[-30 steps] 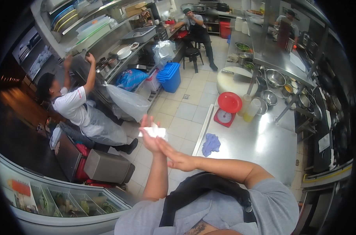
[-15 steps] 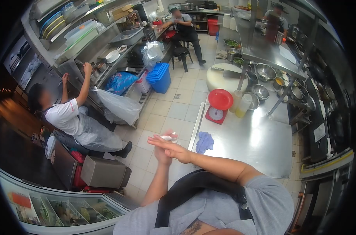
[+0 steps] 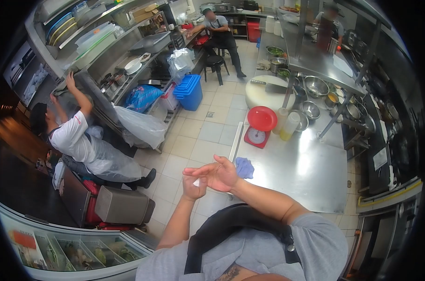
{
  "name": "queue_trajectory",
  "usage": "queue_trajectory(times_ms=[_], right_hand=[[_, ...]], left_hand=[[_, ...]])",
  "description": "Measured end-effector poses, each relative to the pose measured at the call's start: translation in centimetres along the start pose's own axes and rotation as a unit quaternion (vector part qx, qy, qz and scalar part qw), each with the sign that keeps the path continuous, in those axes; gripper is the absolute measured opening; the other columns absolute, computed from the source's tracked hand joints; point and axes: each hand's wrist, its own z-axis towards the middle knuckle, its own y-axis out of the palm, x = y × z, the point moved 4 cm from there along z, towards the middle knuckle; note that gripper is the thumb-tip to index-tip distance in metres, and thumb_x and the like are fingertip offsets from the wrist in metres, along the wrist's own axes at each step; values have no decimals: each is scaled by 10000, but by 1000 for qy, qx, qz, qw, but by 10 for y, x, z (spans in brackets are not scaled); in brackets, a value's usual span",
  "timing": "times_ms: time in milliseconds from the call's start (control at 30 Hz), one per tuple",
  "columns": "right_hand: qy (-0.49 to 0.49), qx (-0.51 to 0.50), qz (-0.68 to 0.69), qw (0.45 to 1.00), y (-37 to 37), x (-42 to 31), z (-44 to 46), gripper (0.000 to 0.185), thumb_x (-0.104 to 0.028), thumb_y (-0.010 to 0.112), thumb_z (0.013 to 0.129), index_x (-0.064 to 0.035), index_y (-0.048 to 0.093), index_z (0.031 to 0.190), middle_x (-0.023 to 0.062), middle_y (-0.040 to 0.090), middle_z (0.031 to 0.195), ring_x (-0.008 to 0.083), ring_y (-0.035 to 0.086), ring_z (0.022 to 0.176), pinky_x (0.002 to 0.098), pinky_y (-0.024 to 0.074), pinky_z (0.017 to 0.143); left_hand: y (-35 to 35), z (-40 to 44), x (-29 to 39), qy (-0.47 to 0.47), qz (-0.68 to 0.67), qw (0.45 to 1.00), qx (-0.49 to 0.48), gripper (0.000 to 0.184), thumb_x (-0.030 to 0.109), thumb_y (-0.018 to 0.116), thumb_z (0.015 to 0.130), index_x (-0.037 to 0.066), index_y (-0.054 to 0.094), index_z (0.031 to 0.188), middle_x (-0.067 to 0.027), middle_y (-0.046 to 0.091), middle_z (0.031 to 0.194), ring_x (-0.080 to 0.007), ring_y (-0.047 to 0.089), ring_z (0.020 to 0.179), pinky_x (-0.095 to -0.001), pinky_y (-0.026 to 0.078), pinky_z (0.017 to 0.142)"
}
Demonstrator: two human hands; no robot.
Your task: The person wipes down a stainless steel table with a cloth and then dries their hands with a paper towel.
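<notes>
Both hands are raised together in front of my chest, over the tiled floor. My left hand point(image 3: 192, 188) is closed round a small white wad point(image 3: 197, 182), perhaps paper or cloth, which shows only in part. Against it rests my right hand point(image 3: 221, 175), palm showing, thumb up and fingers stretched across the left one; nothing is in its palm. Just beyond the right hand, a crumpled purple cloth point(image 3: 244, 167) lies on the steel table point(image 3: 301, 175). A red scale point(image 3: 257, 136) stands farther back on that table.
Bottles point(image 3: 289, 126), a round white board point(image 3: 261, 96) with a cleaver point(image 3: 275, 88) and steel bowls point(image 3: 316, 86) stand beyond the scale. A co-worker point(image 3: 88, 152) reaches up at left; another person point(image 3: 221, 40) sits at the back. A grey bin point(image 3: 121, 206) stands at lower left.
My left hand has closed round the white wad, and my right hand has turned with its palm showing. The co-worker at left has shifted left, arms still raised.
</notes>
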Motion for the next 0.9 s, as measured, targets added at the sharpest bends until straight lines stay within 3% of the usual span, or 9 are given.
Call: queue_trajectory(times_ms=[133, 267, 500, 567, 600, 633, 700, 800, 900], right_hand=[[-8, -36, 39, 999, 21, -31, -14, 834, -633, 353, 1007, 65, 574, 1407, 245, 298, 1650, 395, 217, 1555, 525, 146, 1248], [-62, 0, -318, 946, 33, -50, -14, 885, -710, 373, 983, -23, 448, 1538, 185, 156, 1710, 370, 132, 1582, 519, 87, 1259], [-21, 36, -776, 629, 2, 5, 1, 820, -712, 457, 948, -283, 310, 1631, 152, 12, 1735, 363, 13, 1597, 753, -49, 1152], [-184, 30, -811, 554, -1, 8, 0, 757, -720, 548, 932, -214, 555, 1495, 180, 207, 1701, 414, 139, 1573, 573, 130, 1237], [-76, 42, -942, 324, 34, 1, -2, 737, -607, 652, 930, -193, 517, 1525, 270, 389, 1592, 440, 373, 1483, 530, 330, 1182], [-77, 48, -944, 319, 30, 0, -3, 737, -607, 652, 930, -193, 517, 1525, 270, 389, 1592, 440, 373, 1483, 530, 330, 1182], [60, -10, -857, 511, 13, 19, -8, 762, -580, 564, 943, -305, 338, 1617, 155, 39, 1732, 402, 53, 1585, 791, -48, 1126], [44, -26, -830, 556, 29, 26, -19, 703, -494, 609, 939, -320, 396, 1587, 163, 73, 1728, 389, 98, 1580, 807, -10, 1117], [48, -44, -749, 659, 23, 24, -22, 588, -506, 566, 971, -244, 540, 1496, 177, 134, 1717, 373, 124, 1580, 702, 51, 1190]], left_hand=[[-48, -68, -89, -333, 94, 932, 110, 364, 291, 510, 1065, 14, 669, 891, -97, 702, 789, -249, 679, 710, -414, 502, 603], [-71, -61, -108, -388, -181, 860, 277, 563, 497, 343, 1105, 30, 642, 1208, -139, 677, 1098, -257, 642, 1011, -407, 506, 877], [38, 21, 19, -237, -622, 712, 223, 676, 578, 302, 1085, 207, 216, 1643, -139, 340, 1605, -299, 356, 1442, -526, 206, 1237], [44, 13, 2, -278, -677, 643, 226, 667, 579, 316, 1077, 207, 262, 1629, -98, 463, 1474, -269, 476, 1303, -519, 196, 1237], [41, 7, -7, -253, -712, 626, 190, 658, 570, 324, 1077, 208, 271, 1625, -73, 510, 1350, -236, 511, 1180, -512, 232, 1213], [39, 18, 3, -228, -745, 608, 154, 650, 560, 332, 1077, 209, 281, 1621, -48, 558, 1225, -204, 546, 1058, -506, 269, 1190], [37, 3, -16, -350, -697, 572, 254, 594, 510, 340, 1085, 140, 418, 1542, -8, 560, 914, -153, 514, 794, -449, 425, 1012], [36, -15, -50, -356, -768, 514, 137, 523, 445, 327, 1096, 37, 617, 1244, -5, 490, 624, -162, 456, 583, -337, 447, 690], [38, -19, -57, -379, -785, 484, 78, 507, 428, 313, 1102, 43, 639, 1154, -6, 480, 605, -151, 440, 557, -350, 451, 684]])
